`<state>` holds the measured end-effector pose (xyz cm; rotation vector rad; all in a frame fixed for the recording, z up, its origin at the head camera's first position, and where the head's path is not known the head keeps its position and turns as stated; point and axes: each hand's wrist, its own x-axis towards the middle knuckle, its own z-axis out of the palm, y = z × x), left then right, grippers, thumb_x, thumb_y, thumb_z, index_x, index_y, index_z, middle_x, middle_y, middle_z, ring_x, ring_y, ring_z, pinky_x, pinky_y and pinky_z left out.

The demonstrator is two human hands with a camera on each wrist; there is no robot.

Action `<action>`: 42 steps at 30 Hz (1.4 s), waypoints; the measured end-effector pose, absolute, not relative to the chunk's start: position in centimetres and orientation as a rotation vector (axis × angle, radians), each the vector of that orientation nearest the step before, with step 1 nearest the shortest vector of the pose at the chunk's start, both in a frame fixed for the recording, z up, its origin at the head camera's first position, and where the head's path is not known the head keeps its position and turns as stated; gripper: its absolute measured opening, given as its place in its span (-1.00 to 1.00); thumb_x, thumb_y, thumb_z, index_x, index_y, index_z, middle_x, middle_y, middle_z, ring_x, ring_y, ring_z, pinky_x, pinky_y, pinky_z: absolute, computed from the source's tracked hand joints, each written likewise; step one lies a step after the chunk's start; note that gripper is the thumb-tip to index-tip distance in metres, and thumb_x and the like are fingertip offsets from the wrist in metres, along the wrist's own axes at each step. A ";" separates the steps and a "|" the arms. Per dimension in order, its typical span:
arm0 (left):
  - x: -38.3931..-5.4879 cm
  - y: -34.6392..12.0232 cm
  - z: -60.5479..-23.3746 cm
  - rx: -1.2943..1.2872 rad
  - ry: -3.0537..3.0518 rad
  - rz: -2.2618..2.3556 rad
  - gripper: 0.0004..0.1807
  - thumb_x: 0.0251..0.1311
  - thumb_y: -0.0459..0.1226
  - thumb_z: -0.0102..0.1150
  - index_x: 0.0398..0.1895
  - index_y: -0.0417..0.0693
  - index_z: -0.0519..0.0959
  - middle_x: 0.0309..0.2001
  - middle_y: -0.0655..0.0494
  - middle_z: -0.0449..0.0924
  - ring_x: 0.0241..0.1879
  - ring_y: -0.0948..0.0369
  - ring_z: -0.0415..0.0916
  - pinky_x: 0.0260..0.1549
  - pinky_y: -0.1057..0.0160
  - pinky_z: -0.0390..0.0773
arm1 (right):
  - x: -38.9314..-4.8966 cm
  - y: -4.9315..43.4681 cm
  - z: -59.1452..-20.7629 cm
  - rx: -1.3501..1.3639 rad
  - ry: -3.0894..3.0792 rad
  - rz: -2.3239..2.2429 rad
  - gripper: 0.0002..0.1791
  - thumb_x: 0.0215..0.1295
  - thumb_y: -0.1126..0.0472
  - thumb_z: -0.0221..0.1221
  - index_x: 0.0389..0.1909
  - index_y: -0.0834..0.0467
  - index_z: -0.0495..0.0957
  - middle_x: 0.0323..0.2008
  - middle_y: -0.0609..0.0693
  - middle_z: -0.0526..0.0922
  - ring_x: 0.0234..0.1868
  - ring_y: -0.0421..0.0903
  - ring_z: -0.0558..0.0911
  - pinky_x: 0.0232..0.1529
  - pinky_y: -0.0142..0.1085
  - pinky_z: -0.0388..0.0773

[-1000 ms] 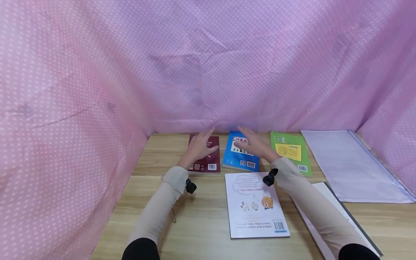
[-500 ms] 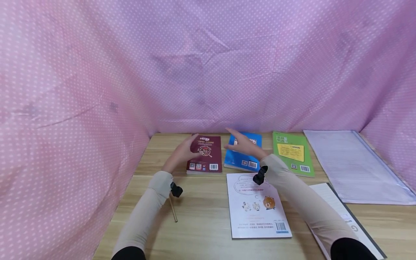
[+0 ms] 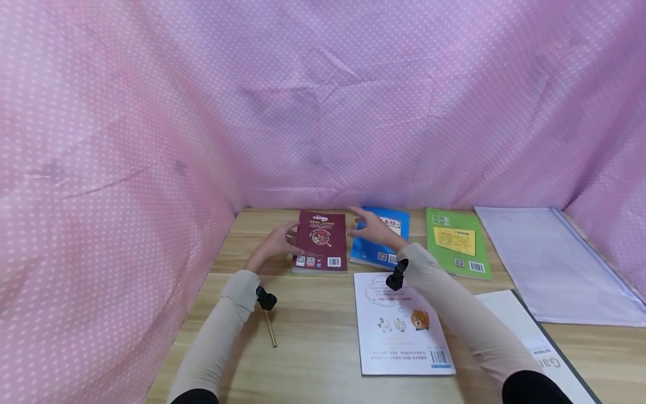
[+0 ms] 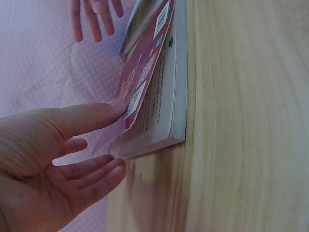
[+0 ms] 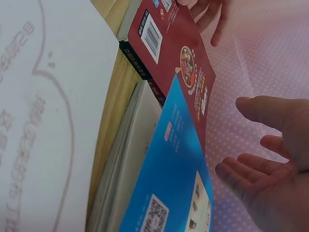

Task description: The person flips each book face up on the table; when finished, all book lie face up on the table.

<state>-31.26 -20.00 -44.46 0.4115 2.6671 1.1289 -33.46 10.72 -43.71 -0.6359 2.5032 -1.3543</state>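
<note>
My left hand (image 3: 278,240) is at the left side of a maroon book (image 3: 328,235) lying on the table. In the left wrist view the thumb overlaps the book's slightly raised cover (image 4: 137,89), while the loosely bent fingers (image 4: 96,179) are beside its page edge. My right hand (image 3: 375,229) hovers over a blue book (image 3: 370,253), its thumb and fingers spread apart with nothing between them. The right wrist view shows the blue book's cover (image 5: 169,159) standing up off its pages, close to the maroon book's spine.
A white book (image 3: 398,348) lies in front of the blue one. To the right are a green book (image 3: 454,224), a clear zip pouch (image 3: 545,264) and a white notebook (image 3: 560,359) partly under my right sleeve. A thin stick (image 3: 271,331) lies by my left wrist; pink dotted cloth (image 3: 313,112) hangs behind.
My left hand has moved from above the maroon book to its left side, uncovering its cover. My right hand has shifted a little left. The books stay in place.
</note>
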 end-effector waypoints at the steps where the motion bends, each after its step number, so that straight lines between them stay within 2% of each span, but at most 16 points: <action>1: -31.3 -20.2 -44.6 0.401 2.641 1.147 0.02 0.07 -0.40 0.49 0.58 -0.23 0.11 0.27 -0.38 0.47 0.22 -0.22 0.52 0.25 -0.14 0.56 | -33.6 10.6 -44.0 -0.628 2.485 -1.379 -0.16 0.43 0.29 0.22 0.62 0.14 0.03 0.60 0.22 0.08 0.51 0.34 0.26 0.39 0.16 0.43; 6: -31.3 -20.8 -45.5 0.334 2.535 1.217 0.05 0.02 -0.48 0.47 0.58 -0.27 0.08 0.14 -0.36 0.56 0.11 -0.15 0.60 0.17 -0.04 0.63 | -33.9 10.1 -45.2 -0.575 2.400 -1.467 -0.20 0.44 0.35 0.18 0.60 0.23 0.03 0.56 0.32 0.12 0.48 0.37 0.30 0.41 0.17 0.41; 15: -30.7 -20.7 -46.1 0.270 2.497 1.287 -0.02 0.01 -0.57 0.43 0.54 -0.30 0.18 0.10 -0.32 0.53 0.05 -0.06 0.55 0.10 0.10 0.64 | -34.4 9.7 -46.9 -0.472 2.330 -1.532 -0.19 0.40 0.43 0.19 0.58 0.31 0.04 0.45 0.44 0.28 0.40 0.37 0.41 0.42 0.15 0.41; 22: -31.4 -20.7 -46.2 0.239 2.481 1.292 -0.08 0.03 -0.55 0.42 0.51 -0.28 0.24 0.08 -0.23 0.53 0.04 -0.01 0.49 0.16 0.09 0.58 | -34.8 9.3 -47.1 -0.435 2.318 -1.532 -0.19 0.40 0.44 0.17 0.59 0.30 0.03 0.44 0.38 0.33 0.44 0.31 0.37 0.44 0.13 0.38; 31: -32.0 -21.1 -46.3 0.220 2.493 1.244 -0.10 0.08 -0.50 0.42 0.52 -0.31 0.23 0.09 -0.21 0.52 0.07 -0.01 0.53 0.21 0.07 0.59 | -35.6 9.0 -47.3 -0.421 2.282 -1.520 -0.14 0.33 0.50 0.21 0.59 0.28 0.05 0.50 0.32 0.27 0.47 0.28 0.32 0.45 0.10 0.39; 42: -32.5 -21.2 -46.1 0.240 2.484 1.236 -0.11 0.08 -0.50 0.43 0.50 -0.32 0.24 0.09 -0.21 0.51 0.08 0.00 0.51 0.19 0.10 0.58 | -36.0 8.9 -47.7 -0.390 2.282 -1.526 -0.16 0.29 0.52 0.23 0.57 0.25 0.13 0.49 0.26 0.29 0.44 0.24 0.36 0.44 0.07 0.41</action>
